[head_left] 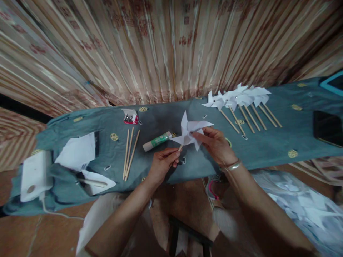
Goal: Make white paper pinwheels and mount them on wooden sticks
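A white paper pinwheel [190, 130] hovers over the blue-grey cloth-covered table [268, 142]. My right hand [215, 144] pinches the pinwheel at its centre from the right. My left hand [163, 162] grips the short wooden stick [180, 147] under the pinwheel with fingers closed. A green-and-white glue stick [157, 141] lies just left of the pinwheel. Three loose wooden sticks [130, 153] lie further left.
Several finished pinwheels on sticks [241, 101] lie at the back right. A small red-and-white box of pins [130, 117] sits at the back. White paper sheets [77, 151] and a white device [34, 175] are at the left. A dark phone [328, 128] lies far right.
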Demonstrator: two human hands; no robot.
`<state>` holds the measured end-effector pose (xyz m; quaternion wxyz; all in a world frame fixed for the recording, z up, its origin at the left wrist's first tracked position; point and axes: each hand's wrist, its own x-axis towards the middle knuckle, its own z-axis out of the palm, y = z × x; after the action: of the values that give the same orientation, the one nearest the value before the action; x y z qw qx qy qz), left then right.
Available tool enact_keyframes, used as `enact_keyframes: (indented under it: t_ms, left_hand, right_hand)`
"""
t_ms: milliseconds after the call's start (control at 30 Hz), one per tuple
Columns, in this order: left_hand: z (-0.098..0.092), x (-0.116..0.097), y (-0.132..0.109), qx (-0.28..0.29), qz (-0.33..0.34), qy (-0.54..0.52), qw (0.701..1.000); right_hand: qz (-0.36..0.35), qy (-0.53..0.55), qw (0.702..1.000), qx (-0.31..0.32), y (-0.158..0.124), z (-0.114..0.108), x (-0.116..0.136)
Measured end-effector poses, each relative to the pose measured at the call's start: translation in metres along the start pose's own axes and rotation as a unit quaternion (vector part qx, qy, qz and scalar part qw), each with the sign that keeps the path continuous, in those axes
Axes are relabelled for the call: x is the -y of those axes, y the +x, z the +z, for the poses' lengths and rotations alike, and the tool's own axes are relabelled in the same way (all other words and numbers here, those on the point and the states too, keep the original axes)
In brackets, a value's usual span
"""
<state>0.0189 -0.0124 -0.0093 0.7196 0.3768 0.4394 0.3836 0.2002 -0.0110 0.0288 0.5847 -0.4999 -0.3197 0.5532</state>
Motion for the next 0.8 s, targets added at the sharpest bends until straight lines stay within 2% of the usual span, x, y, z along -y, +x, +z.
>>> enact_keyframes:
  t_ms: [267,467,600,800]
  left_hand:
    - [-0.004,-0.003,0.001,-0.003,0.026,0.046,0.999]
    - [-0.012,-0.005,0.006,0.005,0.076,0.126,0.989]
    - [-0.018,-0.005,0.011,-0.005,0.136,0.197,0.971]
    - [-0.027,-0.006,0.023,0.013,0.169,0.321,0.932]
  right_hand:
    - [0.013,0.011,1.000,-0.003,0.006,0.002,-0.005]
    - [0.006,0.006,1.000,0.010,0.008,0.008,-0.009]
    - [-0.005,0.001,1.000,0.000,0.009,0.013,-0.009]
    - [0.029,-0.015,0.999,0.020,0.009,0.006,-0.006]
